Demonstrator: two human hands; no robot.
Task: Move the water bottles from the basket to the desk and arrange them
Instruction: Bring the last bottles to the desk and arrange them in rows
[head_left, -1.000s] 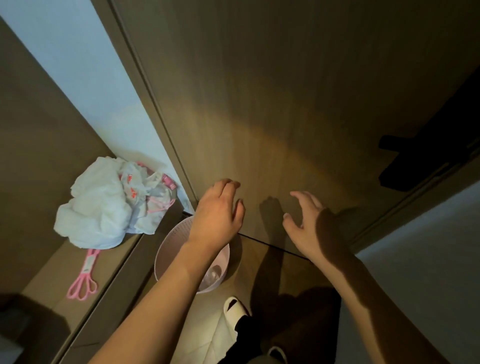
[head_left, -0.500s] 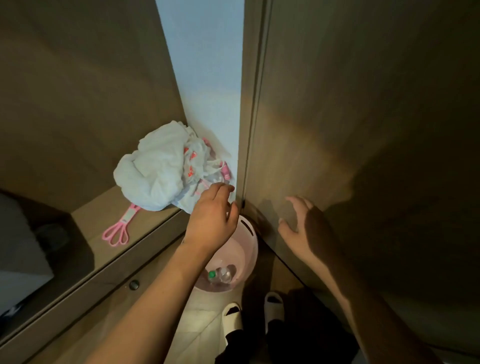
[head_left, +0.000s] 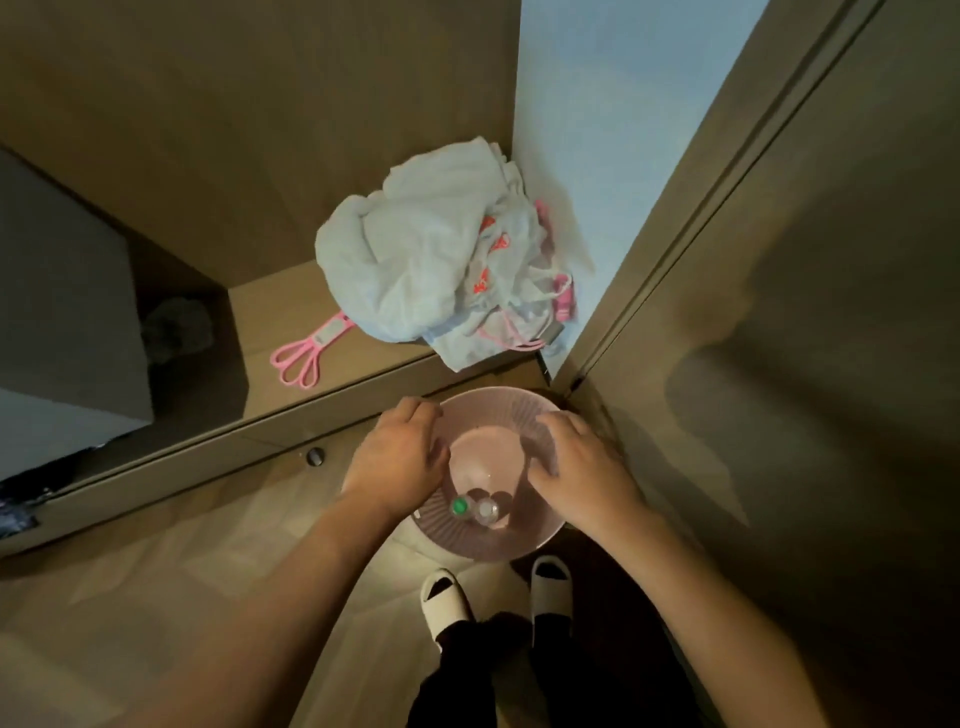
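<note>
Pink ribbed basket, green bottle cap, white slippers.

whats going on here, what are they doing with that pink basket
A person stands over a pink basket on the floor, the left hand at its left rim and the right hand at its right rim. Two bottles stand inside it, one green-capped, one clear-capped; neither hand touches them. The desk beside it holds a white bag and a pink tool.

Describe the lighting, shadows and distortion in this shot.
Head view: dim and warm; light falls on the white crumpled cloth and round pink ribbed basket; deep shadow covers the brown wooden door at right; wide-angle lens makes wall edges lean; bottle caps slightly soft.
</note>
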